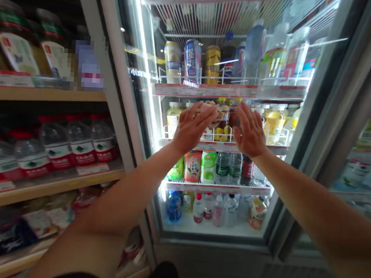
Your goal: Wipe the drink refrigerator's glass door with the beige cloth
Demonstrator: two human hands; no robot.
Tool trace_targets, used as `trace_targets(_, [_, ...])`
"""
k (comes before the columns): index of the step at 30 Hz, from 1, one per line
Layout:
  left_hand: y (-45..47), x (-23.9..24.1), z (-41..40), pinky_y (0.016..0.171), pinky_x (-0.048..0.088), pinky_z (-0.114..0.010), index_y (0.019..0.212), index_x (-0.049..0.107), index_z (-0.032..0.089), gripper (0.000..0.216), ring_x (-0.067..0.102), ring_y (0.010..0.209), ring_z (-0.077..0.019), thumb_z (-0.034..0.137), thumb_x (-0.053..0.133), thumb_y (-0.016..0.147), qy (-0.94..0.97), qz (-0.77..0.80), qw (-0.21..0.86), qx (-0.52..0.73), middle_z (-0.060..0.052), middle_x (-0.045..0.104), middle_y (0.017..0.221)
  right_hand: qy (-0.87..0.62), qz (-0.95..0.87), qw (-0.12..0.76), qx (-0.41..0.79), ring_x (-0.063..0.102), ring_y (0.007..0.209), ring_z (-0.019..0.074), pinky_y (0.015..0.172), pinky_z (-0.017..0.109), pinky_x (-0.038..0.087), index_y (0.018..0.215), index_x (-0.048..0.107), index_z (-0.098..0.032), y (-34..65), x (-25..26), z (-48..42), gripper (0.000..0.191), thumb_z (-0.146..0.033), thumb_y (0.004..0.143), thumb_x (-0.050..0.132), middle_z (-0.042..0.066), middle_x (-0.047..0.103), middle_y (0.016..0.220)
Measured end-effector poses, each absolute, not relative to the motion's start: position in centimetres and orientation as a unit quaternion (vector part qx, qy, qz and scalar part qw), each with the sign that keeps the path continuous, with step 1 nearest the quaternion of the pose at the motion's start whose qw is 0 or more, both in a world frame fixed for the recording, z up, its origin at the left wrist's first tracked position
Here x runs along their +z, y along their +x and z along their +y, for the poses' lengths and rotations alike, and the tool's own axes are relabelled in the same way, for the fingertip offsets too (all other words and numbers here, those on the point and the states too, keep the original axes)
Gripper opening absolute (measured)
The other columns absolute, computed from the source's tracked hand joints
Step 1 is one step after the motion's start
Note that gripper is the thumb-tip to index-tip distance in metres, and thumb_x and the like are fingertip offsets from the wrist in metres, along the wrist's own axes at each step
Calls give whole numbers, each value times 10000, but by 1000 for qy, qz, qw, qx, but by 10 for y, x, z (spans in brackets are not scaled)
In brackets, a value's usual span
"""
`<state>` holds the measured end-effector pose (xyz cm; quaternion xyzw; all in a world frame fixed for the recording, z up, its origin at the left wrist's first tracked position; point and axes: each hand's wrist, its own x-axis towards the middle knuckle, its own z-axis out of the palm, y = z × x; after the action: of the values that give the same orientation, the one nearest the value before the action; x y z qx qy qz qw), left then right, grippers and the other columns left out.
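Note:
My left hand (pixel 190 129) is raised in front of the drinks fridge's glass door, its fingers bent over a crumpled, pale, patterned cloth (pixel 217 119). The cloth appears to lie against the glass, with part of it hidden under my fingers. To the right, my right hand (pixel 251 132) is up at the same height, fingers stretched out and nothing in it. Whether its palm touches the glass I cannot tell. Behind both hands, bottles with yellow caps (pixel 223 122) stand on a middle shelf inside the fridge.
Cans (pixel 192 60) and bottles fill the fridge's upper shelf, with more drinks below. On the left, a wooden shelf (pixel 109 175) holds red-capped water bottles (pixel 79 144). A metal door frame (pixel 322 163) and another glass door stand at the right.

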<state>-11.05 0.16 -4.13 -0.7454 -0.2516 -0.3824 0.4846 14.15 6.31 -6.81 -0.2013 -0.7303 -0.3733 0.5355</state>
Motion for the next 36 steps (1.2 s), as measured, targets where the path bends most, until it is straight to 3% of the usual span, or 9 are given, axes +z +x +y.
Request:
trace_targets(2, [-97,-39,8,1200,456,-512,1616,268,330,615,418,1494,-255,114,395,1054,-762,-234,459,-392,-69,516,1558,-170,-732,537,-384,354,1541,315,1234,552,350,1673,-16,-268,144,-69,63,817,-384,1028,471,113,260,1713])
trace_targets(5, [-76,-40,17,1198,469,-423,1624,193,259,615,412,1498,-215,131,397,1058,-800,-203,413,-385,-128,447,1592,-133,-754,517,-383,392,1523,311,1217,521,380,1674,17,-275,147,-69,64,895,-450,993,571,115,331,1688])
trace_targets(9, [-67,-52,17,1198,461,-442,1596,205,258,604,421,1494,-214,156,447,1052,-799,-197,403,-401,-136,510,1535,-156,-774,488,-373,400,1521,279,1229,510,359,1646,229,-339,148,-69,64,722,-376,1005,561,50,490,1606])
trace_targets(14, [-108,-69,-2,1232,375,-494,1618,240,239,667,377,1525,-269,259,554,1030,-745,-248,495,-374,-140,544,1528,-161,-769,491,-375,420,1511,266,1214,507,379,1590,379,-314,147,-70,65,594,-327,1016,529,63,522,1582])
trace_targets(19, [-151,-73,-3,1315,150,-502,1651,221,190,669,185,1590,-264,330,484,1053,-679,-338,547,-354,-144,407,1631,-128,-768,495,-386,440,1497,302,1192,514,408,1651,224,-283,148,-69,67,707,-279,1016,534,112,462,1620])
trace_targets(23, [-154,-77,4,1329,42,-496,1646,267,205,640,115,1596,-249,401,437,1061,-676,-387,526,-341,-97,316,1674,-98,-766,483,-414,454,1489,270,1206,481,399,1663,123,-348,144,-71,58,804,-151,1005,541,73,407,1656])
trace_targets(27, [-151,-81,3,1328,-19,-486,1628,328,209,615,16,1600,-228,428,423,1060,-666,-402,526,-344,-61,310,1677,-50,-797,412,-439,358,1545,227,1260,455,353,1641,188,-407,133,-74,44,830,-108,977,587,-10,419,1649])
trace_targets(31, [-153,-84,3,1324,-22,-524,1617,357,209,597,-71,1595,-236,440,362,1067,-642,-410,528,-376,-45,300,1686,-33,-823,372,-428,360,1544,236,1280,489,330,1648,148,-389,128,-61,45,843,-171,981,615,-14,472,1615])
trace_targets(36, [-151,-85,4,1316,-5,-572,1628,329,182,605,-98,1594,-253,373,375,1055,-614,-449,484,-433,-65,300,1688,-134,-777,465,-403,354,1542,314,1282,643,228,1624,217,-455,130,-50,48,794,-136,987,567,-26,356,1682])
